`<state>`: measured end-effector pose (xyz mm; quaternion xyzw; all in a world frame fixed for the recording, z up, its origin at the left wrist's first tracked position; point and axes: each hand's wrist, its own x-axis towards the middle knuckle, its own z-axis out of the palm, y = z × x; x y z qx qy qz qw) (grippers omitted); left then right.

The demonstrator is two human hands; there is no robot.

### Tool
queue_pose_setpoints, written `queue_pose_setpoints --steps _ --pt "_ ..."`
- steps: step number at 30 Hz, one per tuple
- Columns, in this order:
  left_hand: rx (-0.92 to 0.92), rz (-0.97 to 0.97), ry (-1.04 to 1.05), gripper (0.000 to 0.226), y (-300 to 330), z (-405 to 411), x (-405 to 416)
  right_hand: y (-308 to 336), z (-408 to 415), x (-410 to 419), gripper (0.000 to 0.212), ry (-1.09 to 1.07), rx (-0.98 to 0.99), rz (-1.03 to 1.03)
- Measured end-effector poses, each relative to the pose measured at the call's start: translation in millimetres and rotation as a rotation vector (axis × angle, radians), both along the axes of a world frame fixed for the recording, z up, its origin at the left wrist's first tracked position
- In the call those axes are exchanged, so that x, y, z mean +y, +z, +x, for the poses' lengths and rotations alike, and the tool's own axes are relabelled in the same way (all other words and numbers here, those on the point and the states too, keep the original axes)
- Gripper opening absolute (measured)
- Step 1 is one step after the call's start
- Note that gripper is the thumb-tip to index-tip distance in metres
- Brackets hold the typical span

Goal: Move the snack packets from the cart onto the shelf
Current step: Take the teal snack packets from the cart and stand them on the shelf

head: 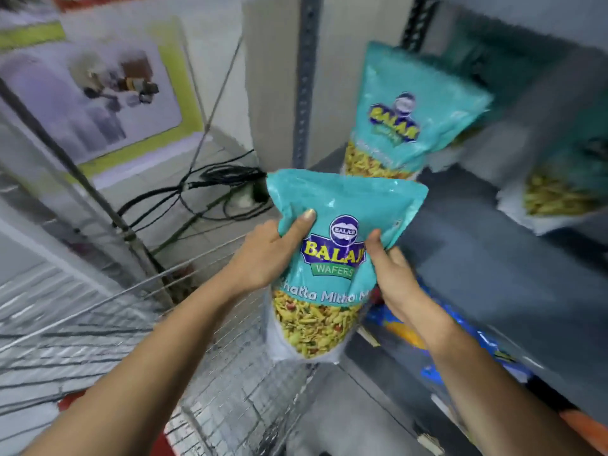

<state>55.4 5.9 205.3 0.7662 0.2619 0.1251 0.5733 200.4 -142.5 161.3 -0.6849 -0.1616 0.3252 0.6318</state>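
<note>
Teal plastic snack packet [342,258] upright between both hands. Left hand [263,258] thumb pressed on front; right hand [394,278] fingers pinching right edge.

Bunch of black cables [210,189] tangled on the tiled floor [204,235]. There's a blurry green-bordered poster [98,93] on the wall too.

Grey metal shelf [493,258], one teal Balaji packet [404,116] upright beyond the grip, second teal packet [566,182] farther right, blurred
</note>
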Motion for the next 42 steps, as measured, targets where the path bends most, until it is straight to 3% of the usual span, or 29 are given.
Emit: queue_pose_setpoints --steps 4,7,8,14,16,18,23,24,26,29,32,34,36,38,42 --pt "-0.091 0.031 -0.16 0.071 23 68 -44 32 41 -69 0.093 -0.207 -0.094 0.0" --pt "-0.217 0.026 -0.289 0.048 39 124 -86 58 72 -120 0.048 -0.306 -0.223 0.073" --pt "-0.244 0.033 -0.324 0.04 42 142 -98 66 82 -134 0.044 -0.327 -0.266 0.119" --pt "-0.337 0.05 -0.422 0.033 43 244 -137 86 134 -184 0.022 -0.374 -0.286 0.161" --pt "-0.33 0.071 -0.421 0.044 34 270 -144 77 150 -189 0.021 -0.395 -0.309 0.114" --pt "-0.302 0.067 -0.409 0.053 24 286 -146 66 161 -191 0.02 -0.405 -0.333 0.102" --pt "-0.346 -0.017 -0.329 0.047 10 292 -148 42 172 -190 0.012 -0.463 -0.354 0.126" --pt "-0.363 -0.012 -0.298 0.043 5 287 -146 35 172 -192 0.017 -0.454 -0.354 0.11" --pt "-0.402 -0.014 -0.176 0.029 -16 266 -137 14 171 -200 0.048 -0.409 -0.315 0.084" --pt "-0.45 0.094 0.269 0.015 -57 219 -113 -25 167 -210 0.083 -0.286 -0.256 0.033" --pt "-0.319 0.399 0.604 0.063 -92 188 -79 -50 164 -208 0.107 -0.294 -0.246 -0.048" --pt "-0.188 0.42 0.545 0.11 -100 184 -50 -61 166 -201 0.121 -0.328 -0.297 -0.085" --pt "-0.095 0.395 0.386 0.141 -103 191 -30 -69 166 -197 0.124 -0.391 -0.364 -0.111" --pt "-0.082 0.379 0.294 0.148 -104 202 -18 -75 166 -194 0.119 -0.449 -0.416 -0.165" --pt "-0.113 0.364 0.417 0.133 -108 217 -7 -73 162 -186 0.116 -0.477 -0.428 -0.193"
